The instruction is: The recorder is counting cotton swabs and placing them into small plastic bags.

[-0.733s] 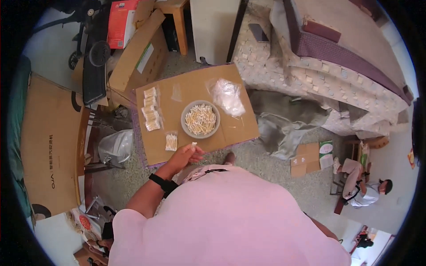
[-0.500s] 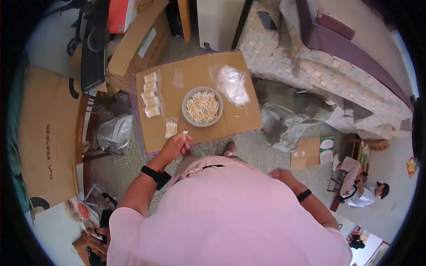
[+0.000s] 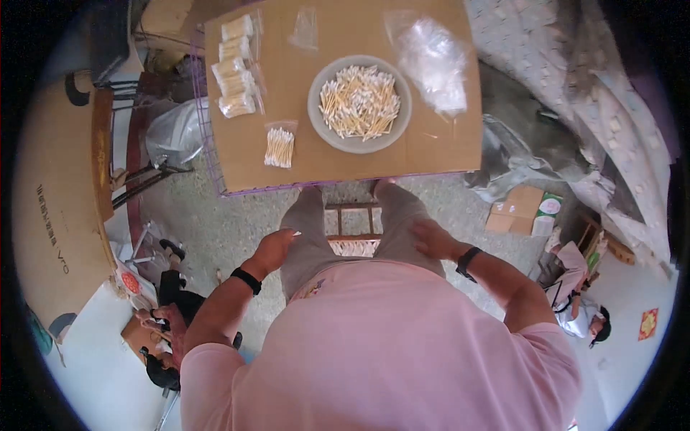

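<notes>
My left hand (image 3: 273,250) is closed beside my left thigh, below the table edge. White tips of cotton swabs (image 3: 297,233) poke out from its fingers. My right hand (image 3: 433,241) rests on my right thigh, its fingers loosely stretched and holding nothing. On the cardboard-topped table (image 3: 287,176) stands a grey bowl (image 3: 314,115) heaped with loose cotton swabs (image 3: 359,103). A small clear bag of swabs (image 3: 279,147) lies left of the bowl, near the front edge. Farther left, several filled swab bags (image 3: 235,75) form a column.
A pile of clear plastic bags (image 3: 433,68) lies right of the bowl; a single flat bag (image 3: 305,30) lies behind it. A wooden stool (image 3: 352,207) shows between my legs. Large cardboard box (image 3: 61,194) at left, grey sheeting (image 3: 528,147) at right. Two people sit farther off.
My left hand has drawn back from the table edge to my thigh, still holding the swabs. My right hand has come to rest on my right thigh. The view has shifted, showing the table higher.
</notes>
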`<act>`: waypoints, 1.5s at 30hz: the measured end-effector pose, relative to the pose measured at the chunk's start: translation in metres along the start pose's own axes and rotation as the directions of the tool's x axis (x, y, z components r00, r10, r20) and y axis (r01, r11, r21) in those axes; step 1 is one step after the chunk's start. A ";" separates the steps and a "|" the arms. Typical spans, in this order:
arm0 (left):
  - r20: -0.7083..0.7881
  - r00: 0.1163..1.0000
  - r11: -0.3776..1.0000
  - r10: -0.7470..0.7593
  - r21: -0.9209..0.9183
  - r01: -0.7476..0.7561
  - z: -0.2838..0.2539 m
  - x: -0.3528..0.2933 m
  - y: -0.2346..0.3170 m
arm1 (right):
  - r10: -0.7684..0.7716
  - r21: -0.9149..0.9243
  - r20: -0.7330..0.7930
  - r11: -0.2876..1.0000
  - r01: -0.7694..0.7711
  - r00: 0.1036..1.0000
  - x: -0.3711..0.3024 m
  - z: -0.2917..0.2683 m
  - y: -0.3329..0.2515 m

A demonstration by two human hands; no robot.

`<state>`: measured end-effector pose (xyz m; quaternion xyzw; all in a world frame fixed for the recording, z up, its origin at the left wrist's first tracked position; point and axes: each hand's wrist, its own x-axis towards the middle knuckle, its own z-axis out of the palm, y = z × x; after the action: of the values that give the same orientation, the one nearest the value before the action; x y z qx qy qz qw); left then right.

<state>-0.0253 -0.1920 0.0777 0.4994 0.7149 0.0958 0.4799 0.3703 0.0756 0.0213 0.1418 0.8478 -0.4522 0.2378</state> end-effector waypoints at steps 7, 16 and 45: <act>-0.012 0.996 0.996 0.090 0.013 -0.090 0.039 0.052 -0.063 | -0.057 -0.111 -0.088 0.993 0.048 0.994 0.053 0.005 0.020; 0.065 0.997 0.993 -0.039 0.116 0.031 0.094 0.073 -0.135 | 0.167 -0.177 0.175 0.975 -0.136 0.970 0.104 0.018 0.088; -0.277 0.952 0.867 0.129 0.497 0.028 0.156 0.064 -0.133 | -0.205 -0.569 -0.332 0.822 -0.023 0.921 0.088 0.041 0.110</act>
<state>0.0109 -0.2584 -0.1235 0.6039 0.7665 -0.0030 0.2184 0.3568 0.1045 -0.1221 0.1084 0.9785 -0.1572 0.0785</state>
